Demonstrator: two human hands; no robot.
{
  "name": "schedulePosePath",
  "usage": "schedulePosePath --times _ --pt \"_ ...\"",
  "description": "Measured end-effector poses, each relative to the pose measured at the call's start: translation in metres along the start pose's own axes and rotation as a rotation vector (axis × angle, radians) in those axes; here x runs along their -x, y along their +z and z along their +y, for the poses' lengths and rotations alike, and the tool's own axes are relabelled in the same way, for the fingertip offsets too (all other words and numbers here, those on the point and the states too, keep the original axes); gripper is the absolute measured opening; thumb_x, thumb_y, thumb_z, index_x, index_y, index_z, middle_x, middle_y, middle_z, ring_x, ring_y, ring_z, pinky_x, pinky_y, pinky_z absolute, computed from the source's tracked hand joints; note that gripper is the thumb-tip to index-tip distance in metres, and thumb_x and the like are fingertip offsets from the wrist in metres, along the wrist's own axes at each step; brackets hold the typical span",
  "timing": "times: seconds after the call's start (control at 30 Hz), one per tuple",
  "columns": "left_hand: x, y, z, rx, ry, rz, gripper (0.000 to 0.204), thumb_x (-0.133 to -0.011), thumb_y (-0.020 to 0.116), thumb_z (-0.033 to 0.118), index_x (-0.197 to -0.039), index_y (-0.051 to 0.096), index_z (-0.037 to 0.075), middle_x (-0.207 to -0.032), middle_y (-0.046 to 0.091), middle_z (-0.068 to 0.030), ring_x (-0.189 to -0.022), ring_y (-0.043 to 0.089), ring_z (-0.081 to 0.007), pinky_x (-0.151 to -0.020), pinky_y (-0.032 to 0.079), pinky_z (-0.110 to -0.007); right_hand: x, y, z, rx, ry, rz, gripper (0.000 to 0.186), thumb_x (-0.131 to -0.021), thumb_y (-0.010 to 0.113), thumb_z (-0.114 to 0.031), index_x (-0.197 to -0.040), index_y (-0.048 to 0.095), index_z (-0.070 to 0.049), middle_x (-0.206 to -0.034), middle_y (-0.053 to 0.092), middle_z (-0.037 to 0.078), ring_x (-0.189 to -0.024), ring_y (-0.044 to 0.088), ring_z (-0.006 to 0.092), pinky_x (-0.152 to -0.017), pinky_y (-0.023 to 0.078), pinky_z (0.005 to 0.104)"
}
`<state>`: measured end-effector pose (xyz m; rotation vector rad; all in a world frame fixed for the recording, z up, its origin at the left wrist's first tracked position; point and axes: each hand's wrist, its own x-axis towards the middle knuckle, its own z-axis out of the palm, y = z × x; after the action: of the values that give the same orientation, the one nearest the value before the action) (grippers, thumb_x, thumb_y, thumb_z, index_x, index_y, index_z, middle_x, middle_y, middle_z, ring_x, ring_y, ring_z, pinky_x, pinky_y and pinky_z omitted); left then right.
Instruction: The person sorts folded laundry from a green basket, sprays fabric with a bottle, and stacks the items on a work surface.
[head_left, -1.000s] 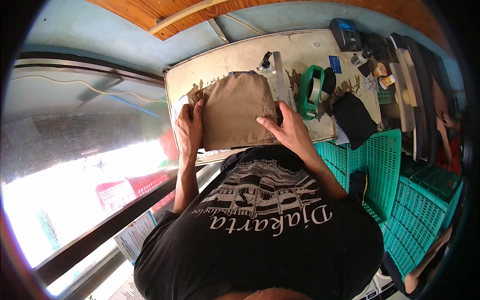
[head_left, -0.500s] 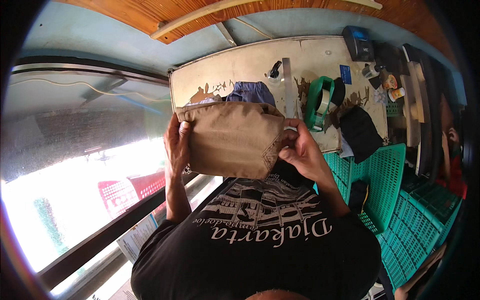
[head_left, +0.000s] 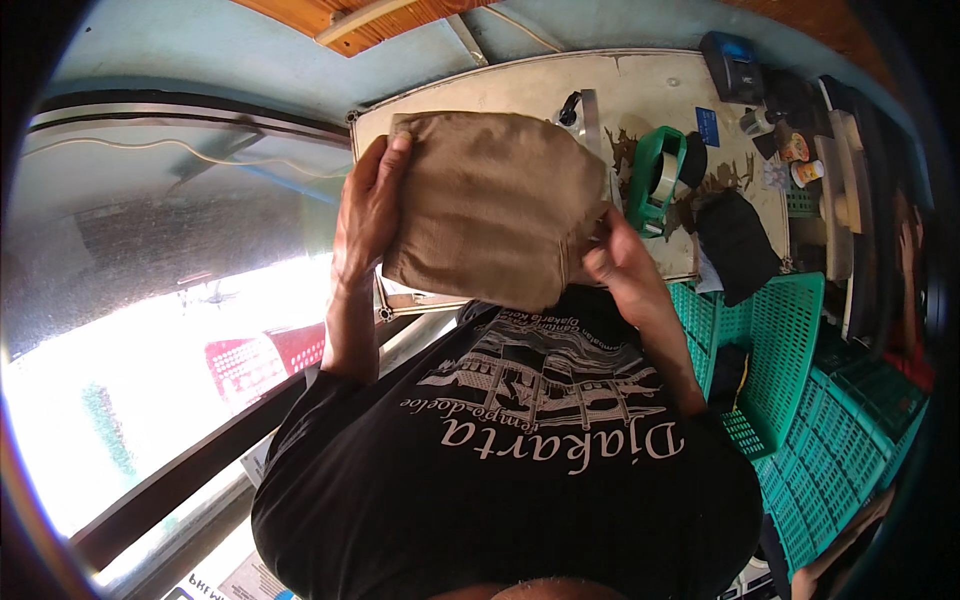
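Observation:
Folded brown trousers (head_left: 490, 210) are held up in front of me, over the near part of the table (head_left: 450, 95). My left hand (head_left: 372, 205) grips their left edge, thumb on top and fingers underneath. At the lower right corner, my right hand (head_left: 622, 262) pinches the cloth, its fingertips partly hidden behind the fold. Just right of the trousers stands a green tape dispenser (head_left: 655, 185) with a roll of clear tape. A folded black cloth (head_left: 738, 245) lies at the table's right edge.
Green plastic crates (head_left: 790, 350) stand to the right, below table height. A card terminal-like black device (head_left: 732, 68) and a small cup (head_left: 806, 173) sit at the far right. On the left runs a window frame (head_left: 190, 455), with a red basket (head_left: 265, 362) beyond. Another person's arm (head_left: 908, 250) shows at the right rim.
Both hands have raised the brown trousers, which now look larger and show a plainer face. The bluish cloth behind them is now hidden. The whole view has shifted slightly.

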<state>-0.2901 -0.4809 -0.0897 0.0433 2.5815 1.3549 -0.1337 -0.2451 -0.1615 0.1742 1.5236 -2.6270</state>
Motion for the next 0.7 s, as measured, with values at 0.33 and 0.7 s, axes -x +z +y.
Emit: schedulePosePath --times 0.33,0.7 --pt "0.046 -0.032 -0.048 0.699 0.146 -0.141 0.059 -0.090 0.066 0.018 -0.141 0.044 -0.002 -0.128 0.059 -0.0139 -0.122 0.052 -0.0194 -0.109 0.033 -0.032 -0.017 0.019 -0.039 0.295 -0.233 0.094 0.049 -0.091 0.071 -0.017 -0.131 0.051 0.002 -0.119 0.059 0.009 -0.111 0.055 0.0139 -0.096 0.044 0.0288" --pt "0.082 -0.024 -0.034 1.032 0.167 -0.308 0.076 -0.085 0.060 -0.007 -0.152 0.024 -0.004 -0.148 0.044 -0.0208 -0.137 0.043 -0.0273 -0.116 0.032 -0.039 -0.030 0.040 -0.036 -0.559 -0.205 -0.226 0.066 -0.096 0.059 -0.053 -0.139 0.048 -0.003 -0.126 0.062 0.008 -0.115 0.058 0.0171 -0.095 0.048 0.0338"
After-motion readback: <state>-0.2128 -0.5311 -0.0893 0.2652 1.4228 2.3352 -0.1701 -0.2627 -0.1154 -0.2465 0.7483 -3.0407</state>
